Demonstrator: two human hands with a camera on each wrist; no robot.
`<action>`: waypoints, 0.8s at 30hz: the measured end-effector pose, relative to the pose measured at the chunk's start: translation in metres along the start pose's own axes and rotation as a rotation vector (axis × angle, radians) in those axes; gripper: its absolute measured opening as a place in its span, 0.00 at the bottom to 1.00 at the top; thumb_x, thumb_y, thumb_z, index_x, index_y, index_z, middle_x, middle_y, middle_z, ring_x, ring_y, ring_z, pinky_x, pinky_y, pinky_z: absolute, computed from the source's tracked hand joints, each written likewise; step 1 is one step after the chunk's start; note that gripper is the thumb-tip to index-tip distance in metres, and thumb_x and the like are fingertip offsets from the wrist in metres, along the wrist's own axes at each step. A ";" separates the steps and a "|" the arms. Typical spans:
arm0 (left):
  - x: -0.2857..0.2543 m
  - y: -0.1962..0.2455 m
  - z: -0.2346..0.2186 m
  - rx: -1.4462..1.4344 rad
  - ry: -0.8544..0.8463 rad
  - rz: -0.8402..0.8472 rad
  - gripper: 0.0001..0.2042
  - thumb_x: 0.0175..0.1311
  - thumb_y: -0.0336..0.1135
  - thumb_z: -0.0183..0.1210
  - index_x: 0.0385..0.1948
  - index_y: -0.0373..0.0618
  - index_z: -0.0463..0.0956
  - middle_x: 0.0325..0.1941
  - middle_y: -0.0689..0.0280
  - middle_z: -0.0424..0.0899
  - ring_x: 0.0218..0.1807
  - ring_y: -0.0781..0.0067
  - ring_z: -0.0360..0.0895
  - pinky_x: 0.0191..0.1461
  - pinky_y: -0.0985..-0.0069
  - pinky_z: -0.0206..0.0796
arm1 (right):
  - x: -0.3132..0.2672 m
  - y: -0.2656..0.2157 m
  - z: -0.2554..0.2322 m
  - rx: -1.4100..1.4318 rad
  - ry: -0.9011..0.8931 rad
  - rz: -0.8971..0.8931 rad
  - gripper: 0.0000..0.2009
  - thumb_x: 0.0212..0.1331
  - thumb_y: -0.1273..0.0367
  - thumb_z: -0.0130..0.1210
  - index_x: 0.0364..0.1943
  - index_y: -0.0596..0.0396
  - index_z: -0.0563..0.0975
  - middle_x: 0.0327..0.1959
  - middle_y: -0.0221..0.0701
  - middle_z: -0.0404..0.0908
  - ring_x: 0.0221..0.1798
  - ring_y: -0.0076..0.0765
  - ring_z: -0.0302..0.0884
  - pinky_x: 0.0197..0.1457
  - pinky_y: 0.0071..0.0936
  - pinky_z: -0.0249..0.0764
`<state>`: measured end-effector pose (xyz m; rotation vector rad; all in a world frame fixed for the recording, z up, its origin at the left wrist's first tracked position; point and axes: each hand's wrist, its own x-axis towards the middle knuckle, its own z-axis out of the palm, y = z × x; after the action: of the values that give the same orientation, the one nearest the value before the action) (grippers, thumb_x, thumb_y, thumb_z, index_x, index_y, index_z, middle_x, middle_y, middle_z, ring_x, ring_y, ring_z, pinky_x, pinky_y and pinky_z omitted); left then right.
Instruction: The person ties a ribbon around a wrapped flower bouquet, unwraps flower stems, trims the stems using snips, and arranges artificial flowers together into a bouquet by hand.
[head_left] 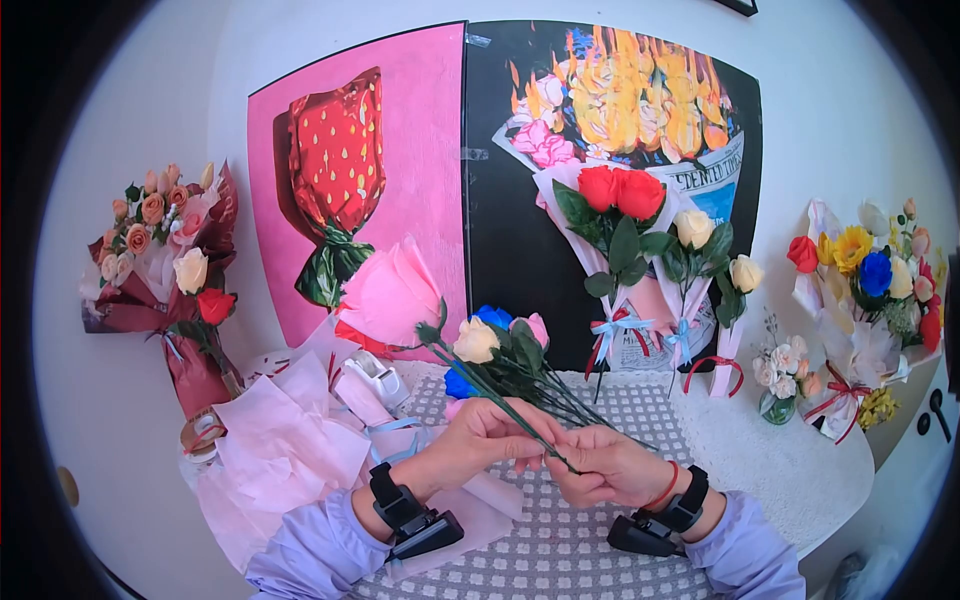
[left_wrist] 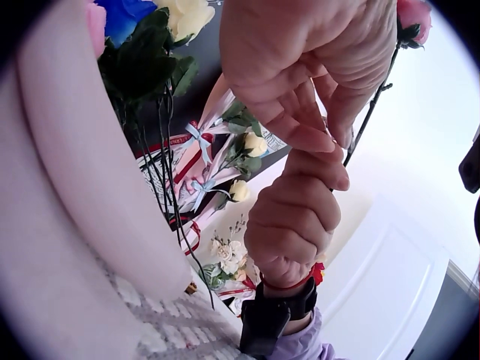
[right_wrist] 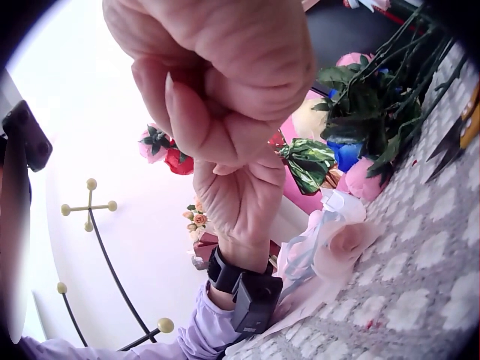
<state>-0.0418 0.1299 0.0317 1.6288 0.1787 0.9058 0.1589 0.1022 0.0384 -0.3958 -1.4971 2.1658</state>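
A large pink artificial rose (head_left: 392,292) leans up and left in the head view, its long green stem (head_left: 470,368) running down to both hands. A bit of red bloom (head_left: 362,338) shows just below its petals. My left hand (head_left: 468,447) pinches the stem between thumb and fingers. Close beside it, my right hand (head_left: 618,466) pinches the stem's lower end, fingers curled. The two hands nearly meet in the left wrist view, where the rose (left_wrist: 415,21) is at top right. Beyond the hands lie loose roses, including a cream one (head_left: 476,340) and a blue one (head_left: 460,381).
Pink wrapping paper (head_left: 290,430), a white tape dispenser (head_left: 376,380) and a ribbon roll (head_left: 203,430) are at left. Scissors (right_wrist: 456,141) lie on the checked cloth (head_left: 560,545). Wrapped roses (head_left: 620,190) stand against the back boards, with bouquets at left (head_left: 150,225) and right (head_left: 865,270).
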 end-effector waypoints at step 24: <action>0.004 -0.005 0.009 0.062 0.412 -0.042 0.06 0.55 0.25 0.55 0.34 0.37 0.74 0.32 0.61 0.80 0.29 0.78 0.78 0.33 0.83 0.72 | 0.009 0.012 0.008 -0.501 0.527 -0.426 0.07 0.62 0.68 0.44 0.32 0.57 0.70 0.15 0.18 0.63 0.16 0.10 0.55 0.17 0.12 0.52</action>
<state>-0.0317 0.1271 0.0296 1.4723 0.5282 1.2055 0.1449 0.0972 0.0305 -0.6785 -1.6066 1.2224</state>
